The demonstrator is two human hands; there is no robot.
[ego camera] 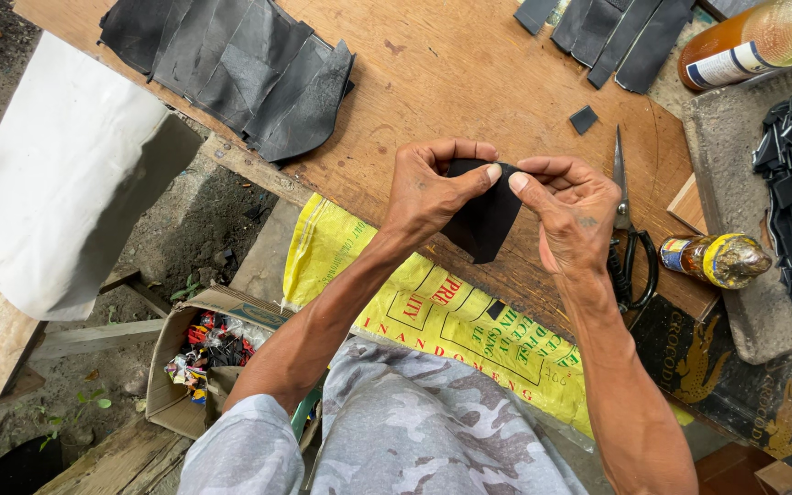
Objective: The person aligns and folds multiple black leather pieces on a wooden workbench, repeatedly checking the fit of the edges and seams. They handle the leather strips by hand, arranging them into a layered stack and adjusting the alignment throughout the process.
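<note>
Wooden board point(469, 73) — both hands pinch black piece point(483, 215).

Wooden board point(469, 64) over dirt ground point(203, 229)

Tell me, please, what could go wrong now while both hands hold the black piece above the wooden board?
1. The black piece is pinched only at its top edge by the left hand and right hand; it may slip and fall.
2. The scissors lie right beside the right hand, blades pointing away; a careless reach could possibly nick a finger.
3. The small bottle lies on its side near the board's edge and might roll.
</note>
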